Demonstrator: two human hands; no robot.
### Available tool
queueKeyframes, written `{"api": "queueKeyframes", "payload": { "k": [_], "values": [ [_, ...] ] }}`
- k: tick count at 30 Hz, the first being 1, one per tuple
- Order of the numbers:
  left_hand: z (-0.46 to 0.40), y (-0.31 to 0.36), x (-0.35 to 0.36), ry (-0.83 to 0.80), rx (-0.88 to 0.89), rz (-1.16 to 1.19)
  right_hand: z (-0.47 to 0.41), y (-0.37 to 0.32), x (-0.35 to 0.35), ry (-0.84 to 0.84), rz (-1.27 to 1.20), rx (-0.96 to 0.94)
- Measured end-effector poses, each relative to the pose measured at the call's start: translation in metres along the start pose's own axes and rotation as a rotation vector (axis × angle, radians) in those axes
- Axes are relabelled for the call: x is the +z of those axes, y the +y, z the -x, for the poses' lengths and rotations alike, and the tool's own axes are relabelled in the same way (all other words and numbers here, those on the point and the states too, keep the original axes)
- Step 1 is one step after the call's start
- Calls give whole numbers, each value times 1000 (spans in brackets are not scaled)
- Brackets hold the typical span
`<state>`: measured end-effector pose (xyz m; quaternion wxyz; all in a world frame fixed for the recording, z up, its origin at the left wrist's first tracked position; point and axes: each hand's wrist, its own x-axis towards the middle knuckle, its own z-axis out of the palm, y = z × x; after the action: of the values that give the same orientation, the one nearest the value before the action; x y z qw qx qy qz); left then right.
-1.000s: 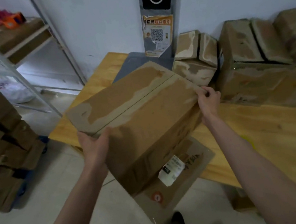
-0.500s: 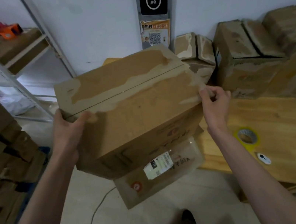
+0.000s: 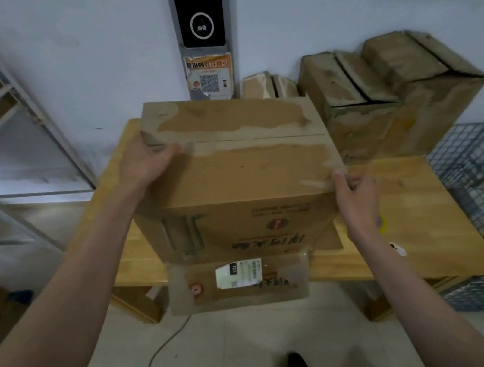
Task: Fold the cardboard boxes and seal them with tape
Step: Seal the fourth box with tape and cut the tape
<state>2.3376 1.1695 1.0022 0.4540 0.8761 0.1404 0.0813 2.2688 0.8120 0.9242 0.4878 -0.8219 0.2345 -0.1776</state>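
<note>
Box (image 3: 243, 180) at centre over the worktop (image 3: 411, 220) | top flaps meet, seam looks taped | our left hand (image 3: 144, 164) grips its 9 o'clock edge, right hand (image 3: 355, 194) pinches the 3 o'clock corner | bottom flap (image 3: 237, 282) hangs loose, unsealed | boxes (image 3: 379, 98) wait at 2 o'clock.

Views: one only, the head camera; no second view shares the scene.
Position: at head height, above and behind both forearms, which enter from the lower corners.
Direction: forward and steeply down; the wooden table (image 3: 412, 207) fills mid-frame, the white wall (image 3: 105, 46) the top, feet at the bottom edge.
Nearness: close; the cardboard box (image 3: 244, 189) sits in the centre.
Lens: wide-angle; the metal shelf (image 3: 15, 101) at upper left leans.
</note>
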Motion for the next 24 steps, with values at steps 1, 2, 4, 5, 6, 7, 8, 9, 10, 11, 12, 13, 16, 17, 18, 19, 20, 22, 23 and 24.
{"api": "queueKeyframes", "payload": {
  "k": [1,2,4,5,6,7,8,9,10,11,12,13,16,17,18,19,20,22,23,24],
  "values": [
    [-3,-13,7,-21,7,-34,5,7,1,-18,37,23],
    [-2,-30,16,-49,-1,-44,10,15,3,-34,81,38],
    [1,-62,34,-100,-30,-62,15,28,5,-71,163,30],
    [0,-74,40,-112,-29,-106,16,32,7,-90,199,12],
    [-4,-80,44,-118,-24,-172,13,34,8,-99,222,-4],
    [-11,-83,49,-130,-25,-243,8,35,8,-100,227,-3],
    [-17,-82,51,-152,-33,-320,3,33,9,-110,224,-2],
    [-20,-79,55,-177,-40,-408,-1,31,10,-126,224,4],
    [-20,-72,61,-181,-28,-500,-6,30,10,-142,217,11],
    [-18,-65,70,-168,11,-589,-10,28,9,-151,199,16],
    [-10,-52,82,-162,80,-654,-13,28,10,-163,175,23],
    [3,-36,99,-182,172,-678,-15,30,11,-176,148,43],
    [46,24,174,-393,446,-592,-21,39,13,-211,74,83],
    [56,46,199,-449,508,-565,-24,42,12,-218,61,90],
    [61,66,219,-495,545,-549,-28,45,9,-228,33,101],
    [61,80,237,-526,558,-550,-33,48,5,-229,-13,139],
    [59,88,251,-544,556,-572,-40,55,1,-225,-61,194],
    [52,89,272,-543,552,-680,-59,81,-11,-210,-32,250],
    [50,85,278,-525,565,-740,-71,100,-15,-209,50,236],
    [49,81,281,-504,583,-776,-85,123,-19,-225,137,228]
  ]
}}
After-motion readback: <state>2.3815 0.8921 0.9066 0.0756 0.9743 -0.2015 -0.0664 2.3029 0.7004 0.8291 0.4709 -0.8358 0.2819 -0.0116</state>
